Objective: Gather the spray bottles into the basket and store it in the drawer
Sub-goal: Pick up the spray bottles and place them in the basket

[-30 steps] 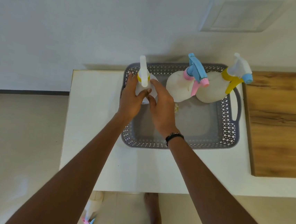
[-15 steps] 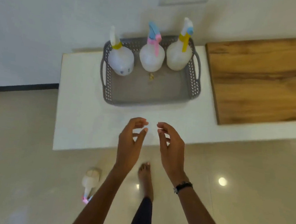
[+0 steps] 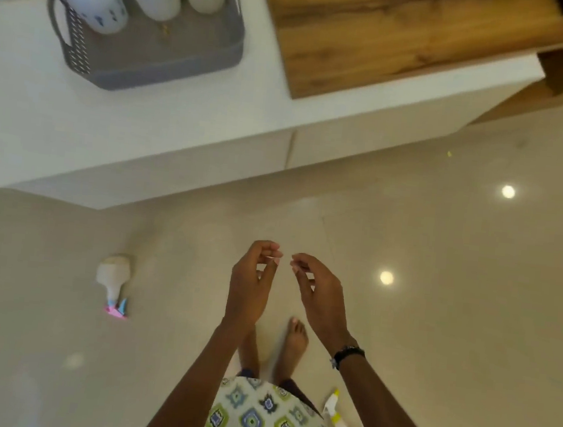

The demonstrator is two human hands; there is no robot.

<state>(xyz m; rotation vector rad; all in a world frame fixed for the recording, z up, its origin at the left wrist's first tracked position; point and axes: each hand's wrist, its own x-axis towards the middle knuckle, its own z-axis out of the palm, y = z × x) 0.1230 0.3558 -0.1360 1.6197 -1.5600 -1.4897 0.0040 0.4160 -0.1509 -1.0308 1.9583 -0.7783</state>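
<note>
A grey perforated basket (image 3: 143, 65) stands on the white cabinet top (image 3: 179, 114) at the upper left, with three white spray bottles (image 3: 94, 2) upright along its far side. Another white spray bottle with a pink and blue trigger (image 3: 113, 281) lies on the floor to the left of my feet. A further bottle with a yellow collar (image 3: 336, 416) lies on the floor behind my right leg, partly hidden. My left hand (image 3: 250, 286) and my right hand (image 3: 317, 294) hang empty over the floor, fingers loosely curled, well back from the cabinet.
A wooden slab (image 3: 411, 33) covers the right part of the cabinet top. The cabinet's white front shows a vertical seam (image 3: 289, 152) between two fronts. Glossy beige floor tiles surround me, with ceiling-light reflections (image 3: 386, 277). My bare feet (image 3: 291, 345) stand below my hands.
Both hands let go of the yellow-collared bottle in the basket and drew back empty. I have stepped away from the cabinet, so the basket now sits far up left.
</note>
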